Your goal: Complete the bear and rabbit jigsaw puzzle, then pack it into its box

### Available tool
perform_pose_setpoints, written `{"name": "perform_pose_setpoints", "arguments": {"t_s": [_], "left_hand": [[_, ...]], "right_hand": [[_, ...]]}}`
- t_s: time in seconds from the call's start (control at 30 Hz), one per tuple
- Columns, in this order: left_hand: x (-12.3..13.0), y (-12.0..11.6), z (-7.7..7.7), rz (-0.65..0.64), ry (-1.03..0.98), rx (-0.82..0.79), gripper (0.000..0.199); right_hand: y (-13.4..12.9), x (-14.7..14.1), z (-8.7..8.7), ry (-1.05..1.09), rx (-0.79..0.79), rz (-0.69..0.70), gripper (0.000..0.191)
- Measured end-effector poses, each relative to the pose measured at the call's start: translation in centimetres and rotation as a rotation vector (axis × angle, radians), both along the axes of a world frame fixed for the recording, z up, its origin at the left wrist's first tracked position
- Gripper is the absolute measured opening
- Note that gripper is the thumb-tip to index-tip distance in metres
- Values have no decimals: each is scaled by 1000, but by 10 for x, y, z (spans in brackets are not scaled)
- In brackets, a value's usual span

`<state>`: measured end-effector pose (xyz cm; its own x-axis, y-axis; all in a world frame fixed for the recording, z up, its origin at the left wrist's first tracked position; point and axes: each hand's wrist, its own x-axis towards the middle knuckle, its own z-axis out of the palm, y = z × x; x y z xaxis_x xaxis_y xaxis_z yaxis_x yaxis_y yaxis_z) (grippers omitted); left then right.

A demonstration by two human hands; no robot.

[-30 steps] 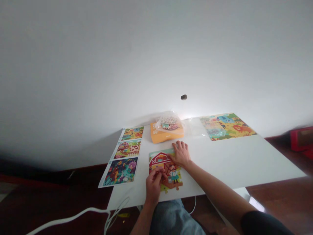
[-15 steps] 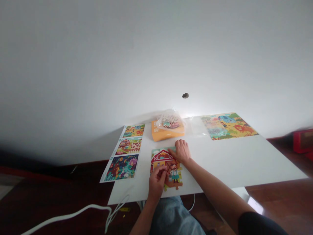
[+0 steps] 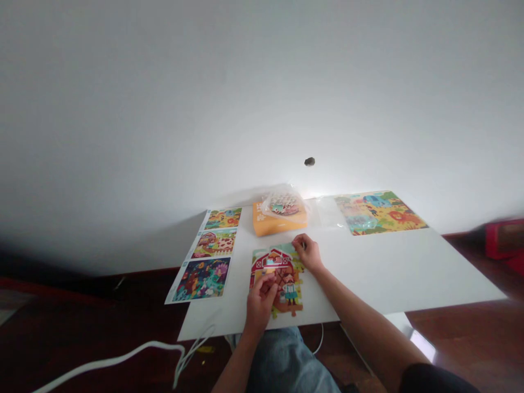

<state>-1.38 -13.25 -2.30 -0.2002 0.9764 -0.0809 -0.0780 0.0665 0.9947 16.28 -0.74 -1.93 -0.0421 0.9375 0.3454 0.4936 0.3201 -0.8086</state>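
Note:
A partly assembled jigsaw puzzle [image 3: 290,292] with a red barn and a figure in a teal apron lies near the front edge of the white table. Over its left side, my left hand [image 3: 260,303] is closed, thumb and fingertips together; whether anything is between them is hidden. At the puzzle's upper right corner, my right hand [image 3: 308,252] is curled with thumb and forefinger pinched. I cannot make out what that pinch holds. Behind the puzzle is an orange box [image 3: 278,222], with a clear plastic bag [image 3: 286,201] of puzzle pieces on top.
A sheet of three printed pictures [image 3: 207,256] lies to the left. At the back right lies a completed animal picture puzzle [image 3: 385,213], partly under clear plastic [image 3: 331,213]. A white cable [image 3: 123,353] runs below the table's left corner. The wall [image 3: 262,98] stands right behind.
My right hand has lifted its fingers from lying over the puzzle's upper right and now pinches at that corner. The left hand has barely moved. The view has shifted slightly.

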Motion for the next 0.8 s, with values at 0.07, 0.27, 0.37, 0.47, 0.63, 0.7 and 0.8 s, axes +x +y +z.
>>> {"name": "perform_pose_setpoints", "arguments": {"t_s": [0.07, 0.27, 0.37, 0.47, 0.63, 0.7, 0.8], "left_hand": [[0, 0, 0, -11, 3, 3, 43], [-3, 2, 3, 20, 30, 41, 54], [-8, 1, 4, 64, 110, 39, 44], [-9, -2, 1, 65, 199, 23, 39], [2, -8, -6, -112, 563, 165, 33], [8, -10, -5, -172, 666, 224, 33], [13, -11, -1, -141, 732, 199, 23]], "right_hand": [[-11, -4, 4, 24, 48, -33, 18], [-67, -40, 9, 53, 211, 287, 13], [-79, -49, 9, 36, 147, 428, 16], [-76, -46, 9, 166, -19, 369, 29], [-71, -38, 19, 238, -23, 382, 47], [-72, -35, 26, 139, 12, 508, 48], [-73, -29, 34, -6, 34, 732, 53]]}}
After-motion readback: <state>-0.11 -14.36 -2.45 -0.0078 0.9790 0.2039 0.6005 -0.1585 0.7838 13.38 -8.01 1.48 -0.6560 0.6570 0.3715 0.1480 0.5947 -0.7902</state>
